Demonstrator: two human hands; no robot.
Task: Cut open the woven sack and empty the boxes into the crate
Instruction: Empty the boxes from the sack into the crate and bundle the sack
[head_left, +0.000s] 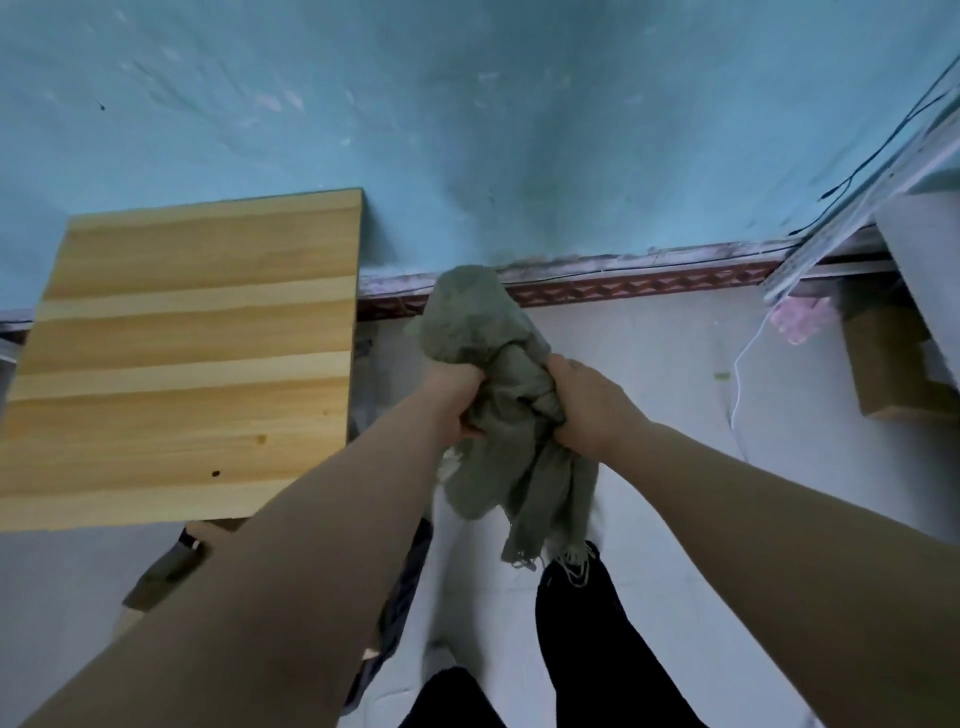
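A grey-green woven sack (498, 405) hangs bunched and limp in mid-air over the white tiled floor, its frayed cut end (540, 545) dangling down. My left hand (452, 400) clutches the sack's left side. My right hand (587, 400) is closed on its right side. The two hands are close together with the crumpled cloth between them. The sack's upper end (462, 306) bulges above my fists. No boxes show inside it. A dark crate edge (400, 587) peeks out under my left forearm, mostly hidden.
A light wooden tabletop (192, 358) stands at the left against the turquoise wall (467, 130). Cardboard boxes (893, 364) sit at the right under a shelf, with cables nearby. My dark trouser legs (587, 644) are below the sack.
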